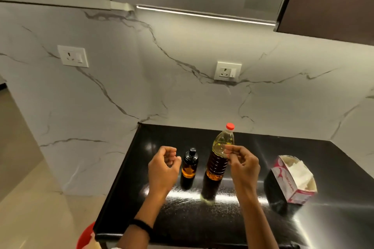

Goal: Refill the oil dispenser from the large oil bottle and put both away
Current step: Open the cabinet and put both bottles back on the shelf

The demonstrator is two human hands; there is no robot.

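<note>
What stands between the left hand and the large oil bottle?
The oil dispenser, upright on the counter, between left hand and large oil bottle; head view.

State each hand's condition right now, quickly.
Left hand: closed, holding nothing.
Right hand: fingers curled beside the large oil bottle; any hold cannot be told.

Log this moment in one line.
large oil bottle: upright, capped | oil dispenser: upright, capped | left hand: curled, empty | right hand: curled, bottle contact unclear
</note>
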